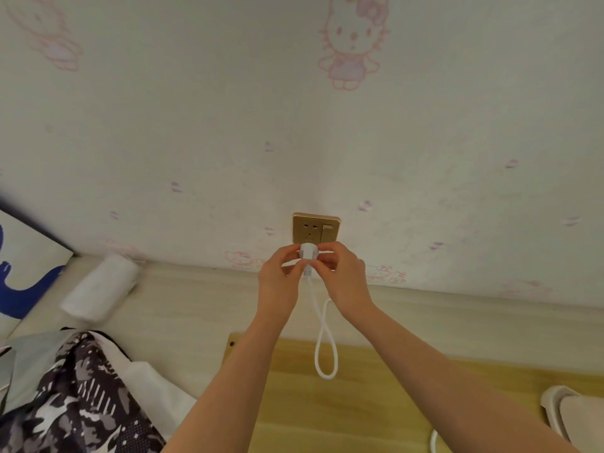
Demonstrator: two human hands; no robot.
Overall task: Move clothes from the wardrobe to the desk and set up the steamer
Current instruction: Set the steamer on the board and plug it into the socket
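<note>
A white plug (pixel 306 251) is held by both hands just below a gold wall socket (pixel 315 228). My left hand (pixel 278 278) pinches the plug from the left, and my right hand (pixel 342 276) grips it from the right. Its white cord (pixel 322 338) hangs down in a loop over the wooden desk (pixel 359 403). The plug's prongs are not inside the socket holes. Patterned black-and-white clothes (pixel 81 397) lie piled at the lower left. A pale rounded object (pixel 568 413), possibly the steamer, shows at the lower right edge.
A white roll-shaped object (pixel 101 286) lies against the wall at the left. A blue and white board (pixel 23 273) leans at the far left. The wall carries pink cartoon-cat wallpaper (pixel 351 37). A light wooden ledge (pixel 196 299) runs along the wall.
</note>
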